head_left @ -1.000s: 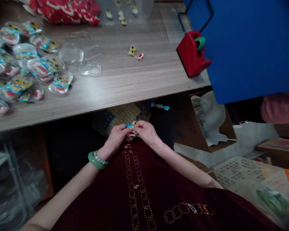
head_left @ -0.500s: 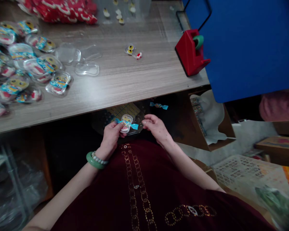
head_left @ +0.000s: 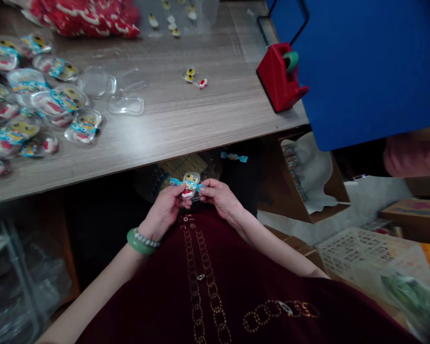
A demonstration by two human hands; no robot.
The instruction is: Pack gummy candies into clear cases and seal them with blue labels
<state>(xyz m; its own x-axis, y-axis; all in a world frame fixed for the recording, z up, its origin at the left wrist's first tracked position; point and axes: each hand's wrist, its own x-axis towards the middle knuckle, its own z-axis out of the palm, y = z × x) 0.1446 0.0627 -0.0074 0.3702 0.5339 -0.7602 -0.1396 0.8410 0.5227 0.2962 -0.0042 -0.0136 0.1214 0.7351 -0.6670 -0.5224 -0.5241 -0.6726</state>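
A wood-grain worktable [head_left: 172,110] carried clear blister packs [head_left: 83,126] and a red tape dispenser [head_left: 277,79], the dispenser beside a blue panel [head_left: 365,62]. Below the table edge, above the person's lap, the left hand [head_left: 163,210] and right hand [head_left: 218,197] were closed, gripping opposite sides of a small clear pack [head_left: 190,186] with blue twisted ends.

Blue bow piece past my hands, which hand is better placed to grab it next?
Right, probably: the right hand is nearer the blue bow piece, while the left hand sits beyond the clear blister pack both hands hold.
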